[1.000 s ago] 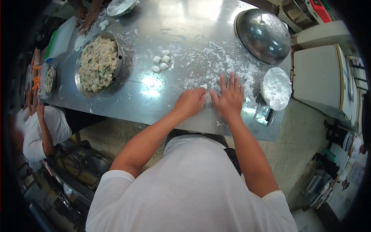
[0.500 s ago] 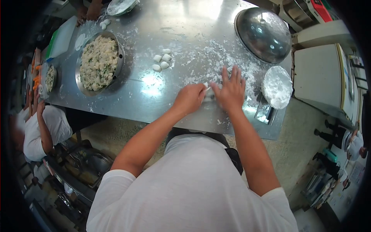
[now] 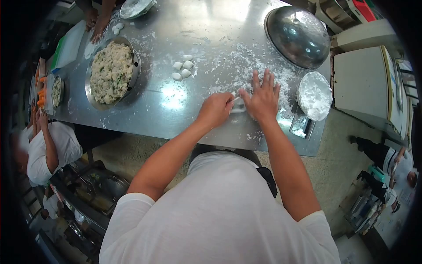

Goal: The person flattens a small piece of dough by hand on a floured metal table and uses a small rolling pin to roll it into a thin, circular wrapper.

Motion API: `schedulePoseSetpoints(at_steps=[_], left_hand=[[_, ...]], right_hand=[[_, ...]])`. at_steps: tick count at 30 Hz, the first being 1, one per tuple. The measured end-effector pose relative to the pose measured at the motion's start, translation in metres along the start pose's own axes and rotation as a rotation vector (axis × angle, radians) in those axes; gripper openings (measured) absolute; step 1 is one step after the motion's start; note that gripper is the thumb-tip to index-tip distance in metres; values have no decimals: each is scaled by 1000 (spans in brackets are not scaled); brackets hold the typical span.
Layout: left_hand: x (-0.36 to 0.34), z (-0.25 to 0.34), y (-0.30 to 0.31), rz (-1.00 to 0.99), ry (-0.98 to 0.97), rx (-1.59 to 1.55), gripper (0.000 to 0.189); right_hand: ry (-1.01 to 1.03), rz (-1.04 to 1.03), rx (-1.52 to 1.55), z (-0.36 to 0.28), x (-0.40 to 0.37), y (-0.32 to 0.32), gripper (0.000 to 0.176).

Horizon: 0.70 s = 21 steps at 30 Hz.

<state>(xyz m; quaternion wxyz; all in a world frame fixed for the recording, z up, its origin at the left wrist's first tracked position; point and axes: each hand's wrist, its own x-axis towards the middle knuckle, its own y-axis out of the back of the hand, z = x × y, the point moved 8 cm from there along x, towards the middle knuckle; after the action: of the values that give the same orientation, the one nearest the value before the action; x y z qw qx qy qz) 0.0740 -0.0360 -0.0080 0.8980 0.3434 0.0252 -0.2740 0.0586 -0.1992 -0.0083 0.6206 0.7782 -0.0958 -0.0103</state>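
My left hand is closed, with thumb and forefinger pinching the edge of a thin white piece of dough. The dough lies on the floured steel table between both hands. My right hand lies palm down, fingers stretched and spread, its thumb by the dough's right side. Whatever is under that palm is hidden. Several small white dough balls sit in a cluster beyond my left hand. To the right of my right hand stands a bowl of white flour.
Loose flour is scattered over the steel table. A large pan of chopped filling stands at left, and an upturned metal bowl at far right. A co-worker's hands are at the far left corner; another person is at left.
My right hand has shifted slightly away from me, and more of the dough shows between my hands. The co-worker's hand at the far left corner has reached farther over the table.
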Motion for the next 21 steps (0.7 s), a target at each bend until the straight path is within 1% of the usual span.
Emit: schedulePoseSetpoints(at_steps=[1, 2, 3, 4, 5, 6, 7, 8, 9, 10, 11, 12, 13, 14, 15, 17, 18, 20, 21], left_hand=[[6, 10, 6, 65, -83, 47, 19], [8, 11, 5, 73, -89, 48, 19], [11, 10, 1, 68, -144, 91, 19], [13, 9, -1, 66, -194, 131, 19], [10, 6, -1, 79, -189, 127, 19], [4, -1, -3, 74, -131, 79, 19], [0, -7, -3, 67, -72, 32, 19], [-4, -9, 1, 72, -67, 35, 19], [-12, -14, -1, -4, 3, -51, 19], [-19, -16, -8, -92, 74, -138, 18], [-20, -13, -11, -115, 77, -138, 18], [-16, -9, -6, -75, 65, -88, 18], [-9, -5, -1, -26, 49, -36, 18], [-2, 2, 2, 17, -10, 5, 18], [4, 2, 1, 17, -19, 10, 18], [15, 10, 1, 36, -132, 96, 17], [16, 8, 2, 52, -135, 94, 17], [8, 2, -1, 47, -132, 178, 18], [-1, 3, 1, 54, -124, 175, 18]], right_hand=[[-1, 11, -1, 1, 0, 3, 77], [1, 4, 21, 0, 1, 5, 77], [8, -2, 44, -1, 4, 5, 76], [33, -5, 35, 0, -17, 1, 76], [67, -56, 32, 4, -48, -7, 75], [97, -109, 30, 8, -77, -12, 74], [108, -111, 31, 12, -97, -9, 74], [124, -96, 54, 14, -114, -5, 74], [126, -88, 77, 15, -126, -5, 75], [112, -129, 70, 13, -111, -6, 74], [83, -120, 39, 8, -86, -4, 74], [59, -104, 7, 2, -57, -3, 74], [35, -43, 10, -2, -26, 0, 74], [14, 23, 14, -3, -6, 5, 74], [10, 32, 14, -2, -2, 4, 74], [36, 80, 40, -3, 6, 7, 73], [67, 58, 34, -3, -13, 3, 73], [91, -82, 21, 3, -68, -5, 72], [101, -86, 21, 8, -96, -5, 72]])
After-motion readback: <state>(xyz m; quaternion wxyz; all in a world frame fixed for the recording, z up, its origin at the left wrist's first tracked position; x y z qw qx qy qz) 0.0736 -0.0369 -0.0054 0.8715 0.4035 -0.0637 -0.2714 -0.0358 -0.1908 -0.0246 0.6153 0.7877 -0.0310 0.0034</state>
